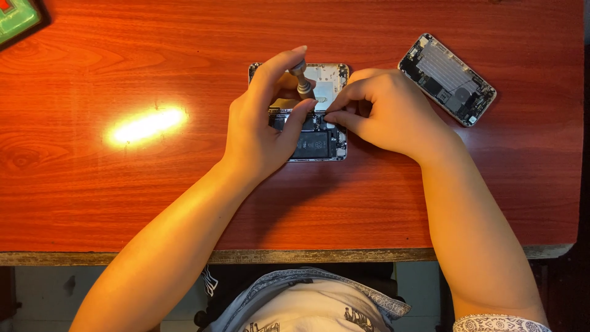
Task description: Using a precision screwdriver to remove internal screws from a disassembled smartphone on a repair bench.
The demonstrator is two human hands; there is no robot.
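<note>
An opened phone [318, 142] lies on the red wooden table [123, 184], its dark battery and inner parts showing, with its lifted screen half [329, 77] at the far end. My left hand [264, 120] holds a small grey screwdriver [302, 79] upright over the phone's middle, index finger stretched toward its top. My right hand [387, 110] rests at the phone's right edge, fingertips pinched together on its inner parts next to the screwdriver tip. Whether something small sits between those fingertips is hidden.
A second opened phone body [447, 79] lies tilted at the far right of the table. A green-faced object with a dark frame [18, 18] sits in the far left corner. A bright light glare [146, 125] marks the tabletop left of my hands. The table's near edge [307, 254] runs just before my torso.
</note>
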